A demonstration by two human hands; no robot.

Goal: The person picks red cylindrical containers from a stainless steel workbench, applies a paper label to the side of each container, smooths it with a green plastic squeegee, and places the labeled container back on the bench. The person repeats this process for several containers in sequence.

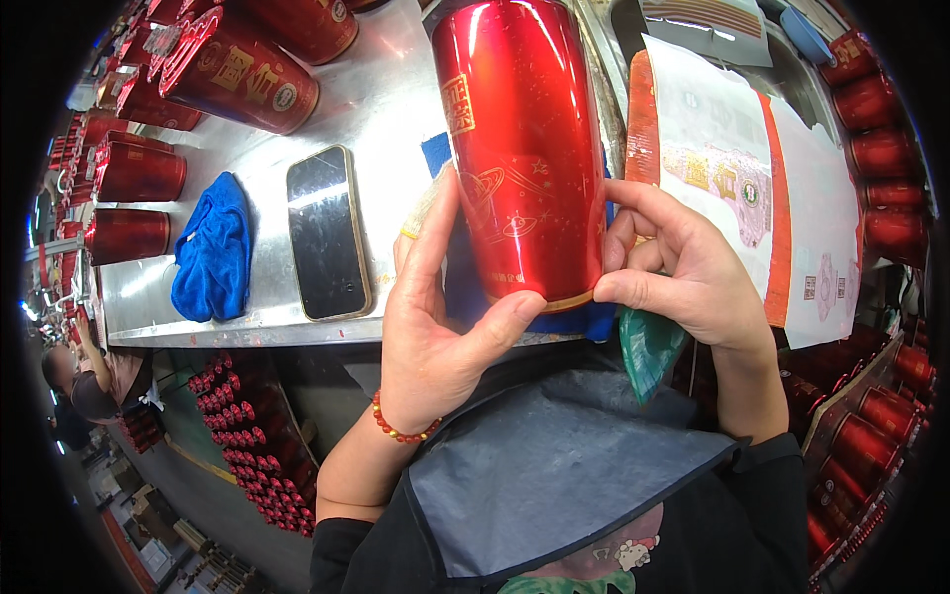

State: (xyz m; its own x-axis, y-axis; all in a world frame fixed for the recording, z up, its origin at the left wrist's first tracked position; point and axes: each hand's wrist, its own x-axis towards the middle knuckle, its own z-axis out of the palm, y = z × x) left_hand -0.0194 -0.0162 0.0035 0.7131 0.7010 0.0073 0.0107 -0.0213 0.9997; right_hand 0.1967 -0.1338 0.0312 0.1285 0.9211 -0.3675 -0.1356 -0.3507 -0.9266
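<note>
A tall, glossy red bottle (529,158) with gold decals and fine line drawings of planets and stars stands before me, wider at its far end. My left hand (435,307) holds its lower left side, thumb near the base and a pale yellow wrap on one finger. At the lower right side, my right hand (678,262) grips it with thumb and fingers. Beneath the right hand hangs a green, marbled scraper-like piece (648,346); whether that hand holds it is unclear. A blue cloth (594,322) lies under the bottle.
On the metal table (267,158) are a dark phone (327,233), a crumpled blue cloth (213,247) and several red bottles (242,74) at left. Decal sheets (712,148) lie at right, near a blue bowl (807,35). Racked bottles (871,445) flank me; a person (99,381) is far left.
</note>
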